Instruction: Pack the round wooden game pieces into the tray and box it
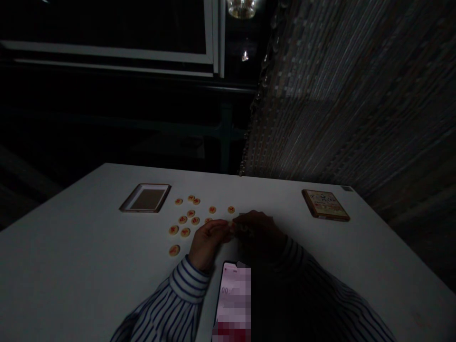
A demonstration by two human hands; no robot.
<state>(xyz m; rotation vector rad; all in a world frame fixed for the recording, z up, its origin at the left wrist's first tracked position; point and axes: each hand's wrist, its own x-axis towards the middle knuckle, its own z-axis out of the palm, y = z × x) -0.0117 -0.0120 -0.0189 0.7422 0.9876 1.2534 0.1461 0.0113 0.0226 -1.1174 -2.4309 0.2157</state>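
Head view: left hand (210,238) grip pinching a pale, disc-shaped xiangqi piece (232,226) above smooth white tabletop (89,266), right hand (260,230) close against it, grip too shadowed to tell. More round, red-marked discs (185,232) scattered left.

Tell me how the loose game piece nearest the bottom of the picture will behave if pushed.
The game piece will probably slide rather than roll, since it lies flat. Its round outline suggests it could roll if stood on edge. The white table looks smooth, so a light push may be enough to make it skid.
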